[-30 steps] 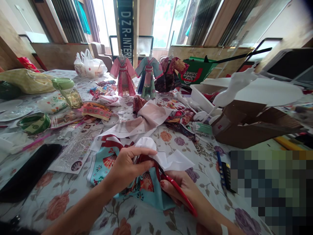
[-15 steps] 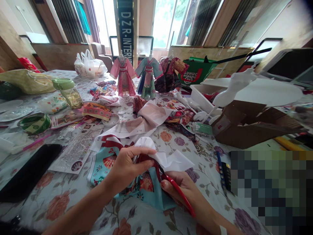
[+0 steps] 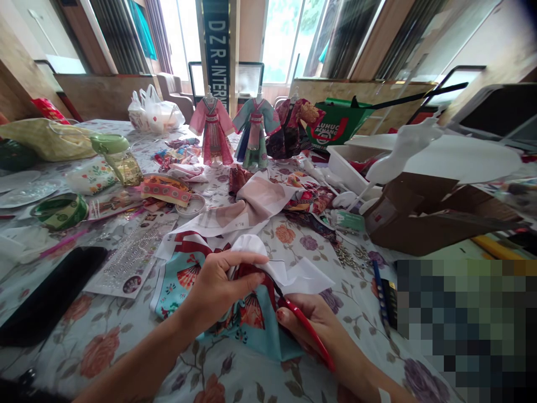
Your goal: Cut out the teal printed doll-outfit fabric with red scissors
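And here is the desk (image 3: 176,364), spread wide under its floral cloth, most of the clutter lying towards the back and sides, which leaves some room in front of the person. Over on the right, the open cardboard box (image 3: 411,224) sits with its flaps splayed, well clear of the hands. At the back, a pink miniature robe (image 3: 210,129) and a blue-green miniature robe (image 3: 257,131) stand upright side by side, fronts facing this way, likely so they can be seen at a glance.

Now the centre: the light-blue printed fabric (image 3: 272,338), fans all over it, bunched on the desk directly before the person, its maroon band and white margin (image 3: 289,275) gathered up. The left hand (image 3: 229,280) pinches that edge between thumb and fingers, apparently to hold it firm and lifted. Just beside it, the right hand (image 3: 308,313) is wrapped around the red-handled scissors (image 3: 311,334), handles angled back towards the wrist, dark blades pointing in at the border, presumably for a straight line along it. Whether those blades are parted, I can't tell. Smallest of all, loose beads (image 3: 348,254) lie apart from the fabric.
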Action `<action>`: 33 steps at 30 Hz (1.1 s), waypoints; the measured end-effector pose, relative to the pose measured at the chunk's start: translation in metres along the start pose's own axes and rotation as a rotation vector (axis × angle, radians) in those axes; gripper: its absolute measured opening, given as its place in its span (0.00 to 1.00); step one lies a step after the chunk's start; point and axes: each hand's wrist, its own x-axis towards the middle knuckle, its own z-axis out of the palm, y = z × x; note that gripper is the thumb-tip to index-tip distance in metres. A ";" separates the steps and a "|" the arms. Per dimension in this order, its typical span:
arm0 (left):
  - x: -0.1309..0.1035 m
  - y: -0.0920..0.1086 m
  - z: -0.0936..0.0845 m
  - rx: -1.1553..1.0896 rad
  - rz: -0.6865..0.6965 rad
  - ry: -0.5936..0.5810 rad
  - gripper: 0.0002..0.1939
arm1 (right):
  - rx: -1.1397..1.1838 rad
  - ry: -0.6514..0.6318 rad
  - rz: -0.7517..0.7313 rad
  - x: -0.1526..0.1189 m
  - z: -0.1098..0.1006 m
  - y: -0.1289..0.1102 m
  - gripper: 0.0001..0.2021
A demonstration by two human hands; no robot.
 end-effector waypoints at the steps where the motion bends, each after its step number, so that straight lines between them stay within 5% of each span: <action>1: 0.000 0.000 0.000 0.006 0.003 0.000 0.11 | 0.003 -0.003 0.003 0.000 0.000 -0.001 0.27; 33: -0.001 0.005 0.002 0.092 0.015 -0.002 0.14 | -0.174 -0.038 -0.071 0.002 -0.005 0.004 0.26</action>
